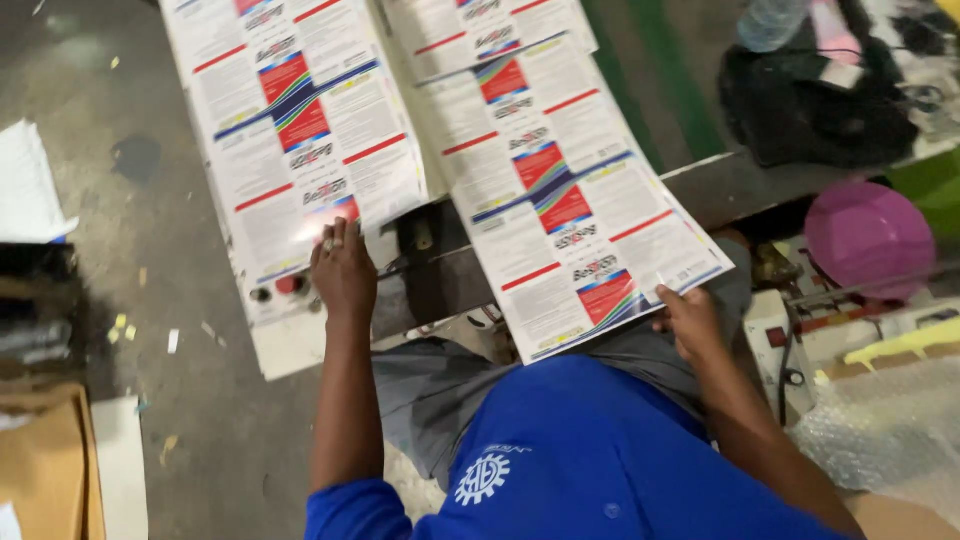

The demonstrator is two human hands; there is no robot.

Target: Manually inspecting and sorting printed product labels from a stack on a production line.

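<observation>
Two large printed sheets with red, blue and white label panels lie over a machine table. My left hand [342,268] rests on the near edge of the left printed sheet [300,120], fingertips on the paper. My right hand [688,320] grips the near right corner of the right printed sheet [560,190], which hangs over the table edge toward my lap. A third sheet [480,30] lies farther back, partly under the right one.
The grey machine table [440,280] shows between the sheets, with a green belt [650,70] behind. A pink bowl [868,238] and a dark bag [810,100] sit at right. Cardboard [40,470] and paper scraps lie on the concrete floor at left. Bubble wrap [880,430] lies low right.
</observation>
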